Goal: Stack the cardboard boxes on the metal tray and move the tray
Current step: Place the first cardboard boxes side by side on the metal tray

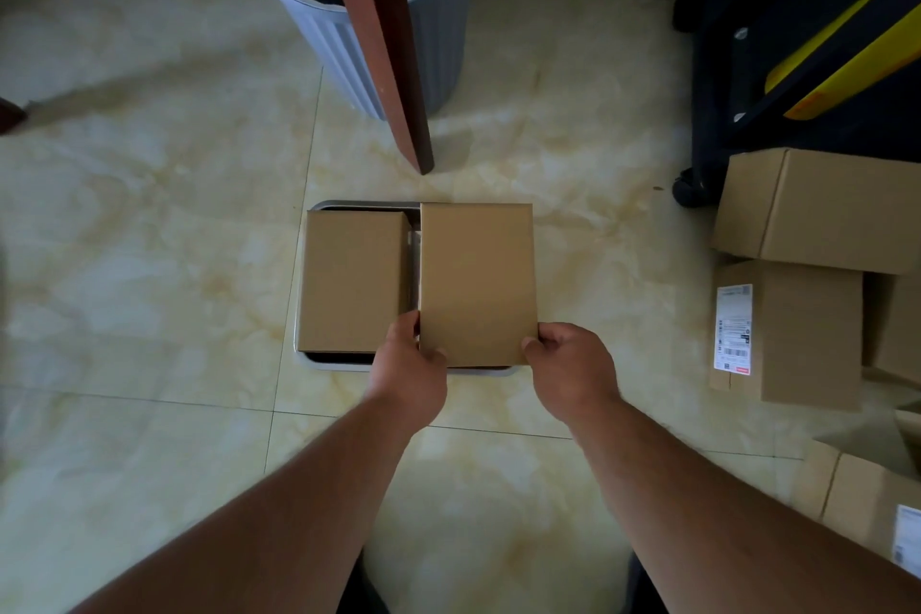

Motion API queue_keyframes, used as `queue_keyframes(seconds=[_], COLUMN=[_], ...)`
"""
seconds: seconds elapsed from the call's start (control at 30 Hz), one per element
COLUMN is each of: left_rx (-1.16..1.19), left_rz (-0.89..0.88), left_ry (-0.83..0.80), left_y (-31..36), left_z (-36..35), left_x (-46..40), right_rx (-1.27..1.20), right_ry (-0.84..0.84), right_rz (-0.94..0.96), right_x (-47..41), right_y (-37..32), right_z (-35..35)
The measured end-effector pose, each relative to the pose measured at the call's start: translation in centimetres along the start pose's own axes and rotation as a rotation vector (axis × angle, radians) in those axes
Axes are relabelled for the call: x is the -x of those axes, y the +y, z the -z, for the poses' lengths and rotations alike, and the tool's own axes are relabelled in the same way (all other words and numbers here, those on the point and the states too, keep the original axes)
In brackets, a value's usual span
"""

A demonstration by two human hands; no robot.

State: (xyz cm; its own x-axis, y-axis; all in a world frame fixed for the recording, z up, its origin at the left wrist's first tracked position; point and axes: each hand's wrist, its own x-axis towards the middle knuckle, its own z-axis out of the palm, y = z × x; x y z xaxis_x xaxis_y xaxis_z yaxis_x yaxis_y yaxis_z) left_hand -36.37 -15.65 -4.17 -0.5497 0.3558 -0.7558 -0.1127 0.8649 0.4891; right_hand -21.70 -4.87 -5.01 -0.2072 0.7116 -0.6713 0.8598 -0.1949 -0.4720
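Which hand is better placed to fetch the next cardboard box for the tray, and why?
The right hand. The loose boxes lie on the floor to the right of the tray, on its side. The left hand would have to cross over.

Both bare forearms stretched forward, left grip [409,354] and right grip [568,359] clamped on the near corners of the right-hand box [476,279].
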Motion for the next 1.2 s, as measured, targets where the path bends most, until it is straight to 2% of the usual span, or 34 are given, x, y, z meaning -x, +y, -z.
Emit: queue_keyframes(seconds=[1.2], left_rx=[-0.052], left_rz=[0.046], left_ry=[-0.009], left_y=[-2.9], left_z=[-1.4], left_x=[-4.7], right_rx=[0.001], right_ry=[-0.030], right_rz=[-0.010], right_x=[-3.4], right_y=[1.7], right_z=[-4.1])
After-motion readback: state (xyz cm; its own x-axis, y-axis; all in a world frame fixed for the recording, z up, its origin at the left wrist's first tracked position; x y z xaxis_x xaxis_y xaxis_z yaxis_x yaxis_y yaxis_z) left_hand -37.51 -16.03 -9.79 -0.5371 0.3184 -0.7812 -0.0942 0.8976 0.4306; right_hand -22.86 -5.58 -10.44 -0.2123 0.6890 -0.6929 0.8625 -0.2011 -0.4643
